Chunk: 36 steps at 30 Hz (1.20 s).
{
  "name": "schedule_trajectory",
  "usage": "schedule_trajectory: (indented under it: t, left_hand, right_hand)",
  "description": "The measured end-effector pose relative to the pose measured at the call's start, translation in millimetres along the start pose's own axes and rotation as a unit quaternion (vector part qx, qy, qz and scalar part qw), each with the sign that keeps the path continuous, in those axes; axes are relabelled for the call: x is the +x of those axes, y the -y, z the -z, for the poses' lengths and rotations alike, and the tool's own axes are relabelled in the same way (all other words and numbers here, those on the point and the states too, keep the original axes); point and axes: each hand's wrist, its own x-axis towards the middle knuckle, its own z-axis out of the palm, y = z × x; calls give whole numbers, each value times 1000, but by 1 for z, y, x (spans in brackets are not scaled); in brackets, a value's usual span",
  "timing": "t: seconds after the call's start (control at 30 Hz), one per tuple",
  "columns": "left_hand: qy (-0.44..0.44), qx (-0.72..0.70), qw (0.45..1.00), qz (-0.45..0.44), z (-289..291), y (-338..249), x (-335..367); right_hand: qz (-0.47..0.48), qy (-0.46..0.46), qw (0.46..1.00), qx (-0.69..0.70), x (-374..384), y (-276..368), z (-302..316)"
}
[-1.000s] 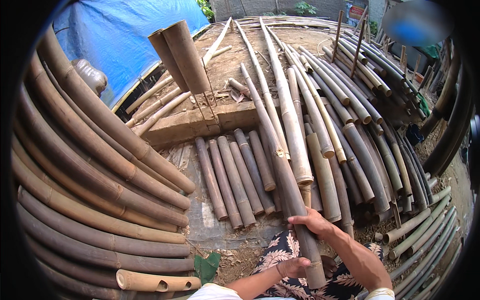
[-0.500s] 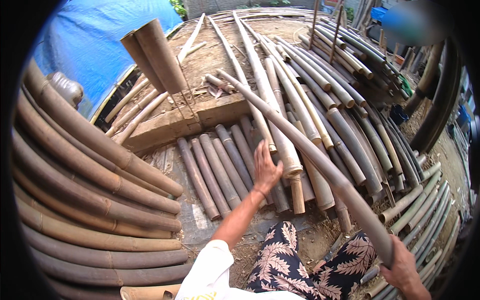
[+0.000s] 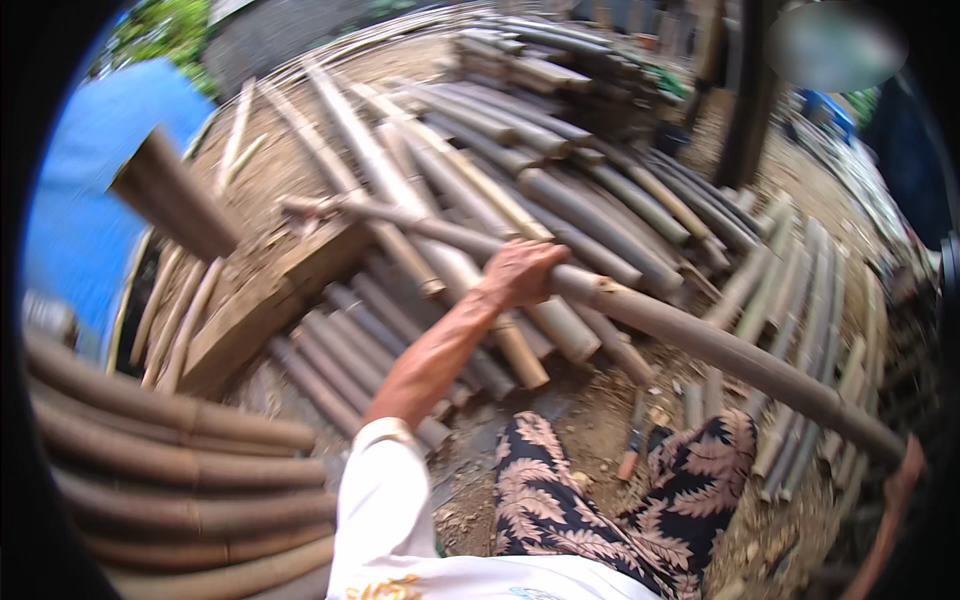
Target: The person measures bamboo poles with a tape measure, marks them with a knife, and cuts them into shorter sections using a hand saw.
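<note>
A long brown bamboo pole (image 3: 720,345) slants across in front of me, from the earth ledge at upper left to the lower right. My left hand (image 3: 524,272) is wrapped round it from above, near its middle. At the pole's near end, by the right rim of the picture, is my right hand (image 3: 908,458); it is smeared and partly in shadow, and its fingers are not clear. Beneath the pole lie lighter long bamboo poles (image 3: 372,160) and a row of short cut bamboo pieces (image 3: 325,345).
Thick bamboo poles (image 3: 190,450) are stacked at the left. More bamboo lies piled at the far right (image 3: 610,215). Green-grey poles (image 3: 800,330) spread on the ground at the right. A bamboo section (image 3: 180,200) stands up before a blue tarp (image 3: 120,130). A tool (image 3: 632,450) lies near my legs.
My left hand has moved from above the short pieces onto the pole and closed round it. The pole's near end and my right hand have swung out to the right. The view has turned right.
</note>
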Motion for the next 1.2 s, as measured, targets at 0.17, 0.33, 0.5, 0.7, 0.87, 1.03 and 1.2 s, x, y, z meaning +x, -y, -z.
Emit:
schedule_trajectory:
  t: [0.17,0.33,0.5,0.7,0.87,1.03,1.2]
  left_hand:
    - [81,-13,996,-21,17,-77,3]
    - [205,-43,978,11,-22,-150,-2]
    - [354,-63,931,60,-71,-170,-9]
    - [464,-96,879,50,-214,-175,-36]
    - [520,-71,849,63,-263,-219,-72]
    - [539,-82,833,93,-302,-258,-122]
    - [420,-125,897,52,-329,-280,-175]
  right_hand:
    - [-83,-52,989,-115,28,71,18]
    - [-238,25,970,39,-10,100,-24]
    - [-311,215,871,315,-87,186,-76]
    - [-429,456,744,235,-307,252,-166]
    - [-378,545,687,297,-368,276,-209]
    - [-395,447,743,303,-382,327,-260]
    - [-365,433,772,288,-392,320,-272]
